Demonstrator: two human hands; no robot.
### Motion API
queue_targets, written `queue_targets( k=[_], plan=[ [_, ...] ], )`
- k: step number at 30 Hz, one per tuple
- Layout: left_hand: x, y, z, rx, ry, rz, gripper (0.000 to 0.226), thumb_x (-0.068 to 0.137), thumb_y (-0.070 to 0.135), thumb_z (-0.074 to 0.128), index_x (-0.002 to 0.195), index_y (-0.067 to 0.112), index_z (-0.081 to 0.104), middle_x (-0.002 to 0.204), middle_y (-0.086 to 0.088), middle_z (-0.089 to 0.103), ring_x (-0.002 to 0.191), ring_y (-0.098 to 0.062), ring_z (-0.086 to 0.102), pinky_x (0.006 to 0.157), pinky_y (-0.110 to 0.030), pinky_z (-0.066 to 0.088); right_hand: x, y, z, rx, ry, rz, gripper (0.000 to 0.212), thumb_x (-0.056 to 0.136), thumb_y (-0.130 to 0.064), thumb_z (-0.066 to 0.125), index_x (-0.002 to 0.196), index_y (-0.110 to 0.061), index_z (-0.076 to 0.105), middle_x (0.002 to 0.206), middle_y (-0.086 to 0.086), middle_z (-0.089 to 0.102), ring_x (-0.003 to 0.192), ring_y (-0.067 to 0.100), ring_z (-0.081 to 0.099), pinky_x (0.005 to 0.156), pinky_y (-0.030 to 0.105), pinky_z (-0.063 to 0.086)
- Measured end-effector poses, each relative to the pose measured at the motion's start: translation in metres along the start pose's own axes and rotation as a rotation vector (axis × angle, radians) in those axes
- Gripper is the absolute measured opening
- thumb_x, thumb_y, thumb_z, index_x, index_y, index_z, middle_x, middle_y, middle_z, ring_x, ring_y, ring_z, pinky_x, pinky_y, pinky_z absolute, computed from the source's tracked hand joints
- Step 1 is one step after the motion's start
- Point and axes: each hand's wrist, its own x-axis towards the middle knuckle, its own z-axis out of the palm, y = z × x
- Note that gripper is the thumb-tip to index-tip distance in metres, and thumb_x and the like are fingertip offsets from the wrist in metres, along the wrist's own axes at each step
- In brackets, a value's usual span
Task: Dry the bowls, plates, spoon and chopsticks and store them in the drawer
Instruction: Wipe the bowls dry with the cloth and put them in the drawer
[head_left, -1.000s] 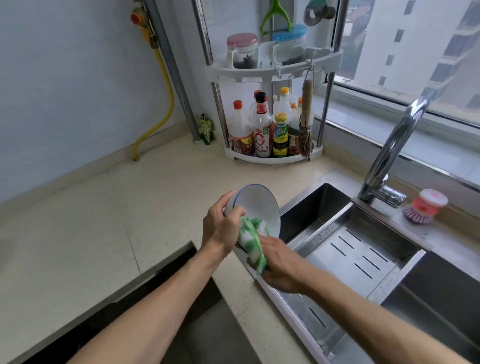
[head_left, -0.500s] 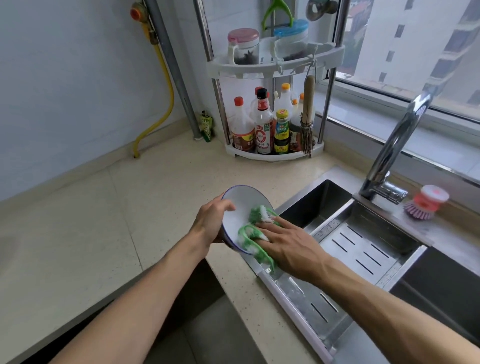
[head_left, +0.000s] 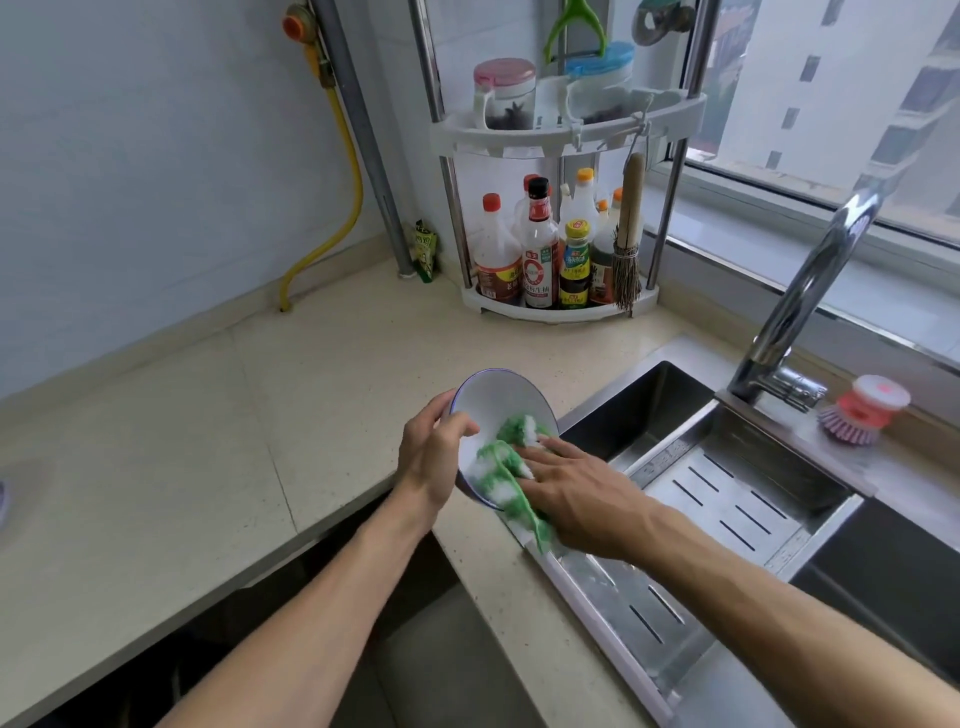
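A white bowl with a blue rim (head_left: 496, 402) is tilted on its side above the counter's edge, just left of the sink. My left hand (head_left: 434, 454) grips its left rim, thumb inside. Inside the bowl lies a green and white cloth (head_left: 501, 467), and my right hand (head_left: 576, 491) presses it against the bowl's inner wall with fingers laid fairly straight. The cloth's lower end hangs out below the bowl. No plates, spoon or chopsticks are in view.
A steel sink (head_left: 649, 410) with a slotted drain tray (head_left: 727, 499) lies to the right, a tall faucet (head_left: 800, 296) and a pink dish brush (head_left: 862, 410) behind it. A corner rack of bottles (head_left: 550, 249) stands at the back. An open dark gap (head_left: 311, 613) lies below the counter.
The bowl turned from facing the camera to lying more on its side. My right hand moved from under the bowl to inside it, pushing the cloth over the inner wall.
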Motion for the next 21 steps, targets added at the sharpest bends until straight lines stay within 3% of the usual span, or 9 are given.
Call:
queue_targets(
  k=[2, 4, 6, 8, 9, 12, 15, 18, 21],
  plan=[
    [-0.002, 0.003, 0.005, 0.027, 0.064, 0.036, 0.017, 0.064, 0.028, 0.054, 0.075, 0.028, 0.066, 0.074, 0.01, 0.062, 0.077, -0.017, 0.056, 0.068, -0.03, 0.042, 0.009, -0.011, -0.008, 0.049, -0.073, 0.086, 0.058, 0.073, -0.001, 0.074, 0.129, -0.01, 0.06, 0.139, 0.011, 0.059, 0.134, 0.028, 0.051, 0.114, 0.05, 0.038],
    [-0.004, 0.004, 0.012, 0.01, 0.166, 0.044, 0.033, 0.062, 0.03, 0.053, 0.089, 0.026, 0.072, 0.082, 0.006, 0.069, 0.08, -0.017, 0.062, 0.067, -0.03, 0.046, 0.02, -0.041, -0.018, 0.367, -0.111, 0.259, 0.029, 0.078, 0.004, 0.061, 0.104, -0.007, 0.059, 0.113, 0.011, 0.063, 0.11, 0.026, 0.055, 0.099, 0.037, 0.04],
    [-0.009, 0.001, 0.014, 0.032, 0.213, 0.051, 0.047, 0.061, 0.032, 0.053, 0.103, 0.029, 0.073, 0.092, 0.004, 0.072, 0.084, -0.015, 0.065, 0.07, -0.03, 0.051, 0.02, -0.053, -0.016, 0.569, -0.099, 0.329, 0.022, 0.078, 0.006, 0.053, 0.088, -0.012, 0.046, 0.09, 0.004, 0.052, 0.085, 0.02, 0.044, 0.082, 0.027, 0.034],
    [-0.011, 0.0, 0.01, 0.085, 0.175, 0.069, 0.052, 0.061, 0.033, 0.052, 0.109, 0.032, 0.072, 0.094, 0.008, 0.072, 0.087, -0.01, 0.065, 0.071, -0.029, 0.05, 0.01, -0.041, -0.009, 0.42, -0.09, 0.186, 0.025, 0.077, 0.003, 0.055, 0.097, -0.012, 0.053, 0.099, 0.005, 0.061, 0.093, 0.02, 0.053, 0.091, 0.035, 0.044],
    [-0.01, 0.0, 0.007, 0.094, 0.144, 0.07, 0.052, 0.062, 0.032, 0.052, 0.11, 0.031, 0.072, 0.095, 0.009, 0.071, 0.089, -0.01, 0.064, 0.071, -0.028, 0.049, 0.006, -0.027, -0.002, 0.257, -0.094, 0.109, 0.034, 0.08, -0.001, 0.057, 0.112, -0.011, 0.058, 0.117, 0.008, 0.065, 0.111, 0.022, 0.058, 0.103, 0.043, 0.046],
    [-0.006, 0.003, 0.007, 0.057, 0.145, 0.086, 0.053, 0.062, 0.032, 0.052, 0.111, 0.025, 0.071, 0.093, 0.007, 0.068, 0.085, -0.011, 0.062, 0.063, -0.024, 0.044, 0.006, -0.004, 0.007, -0.036, -0.037, 0.094, 0.058, 0.086, -0.012, 0.06, 0.144, -0.013, 0.049, 0.151, 0.01, 0.048, 0.143, 0.027, 0.041, 0.117, 0.05, 0.034],
    [-0.005, 0.008, 0.016, 0.047, 0.27, 0.083, 0.057, 0.061, 0.035, 0.05, 0.113, 0.025, 0.071, 0.094, 0.005, 0.069, 0.081, -0.009, 0.06, 0.059, -0.022, 0.042, 0.026, -0.039, -0.001, 0.202, 0.009, 0.329, 0.038, 0.075, -0.002, 0.061, 0.113, -0.007, 0.061, 0.124, 0.014, 0.065, 0.121, 0.032, 0.056, 0.108, 0.045, 0.041],
    [-0.007, 0.005, 0.011, 0.082, 0.242, 0.044, 0.047, 0.059, 0.035, 0.051, 0.1, 0.03, 0.073, 0.089, 0.006, 0.069, 0.081, -0.014, 0.061, 0.064, -0.026, 0.042, 0.024, -0.054, -0.009, 0.518, -0.015, 0.324, 0.024, 0.071, 0.004, 0.052, 0.087, -0.013, 0.048, 0.087, 0.008, 0.057, 0.083, 0.028, 0.051, 0.085, 0.04, 0.046],
    [0.0, 0.009, -0.01, 0.104, 0.012, -0.062, 0.014, 0.058, 0.032, 0.055, 0.068, 0.022, 0.057, 0.076, 0.001, 0.055, 0.075, -0.023, 0.05, 0.063, -0.029, 0.037, 0.0, -0.013, 0.002, 0.067, 0.03, -0.014, 0.049, 0.078, -0.007, 0.068, 0.124, -0.018, 0.056, 0.124, 0.005, 0.067, 0.119, 0.024, 0.058, 0.1, 0.043, 0.05]
  ],
)
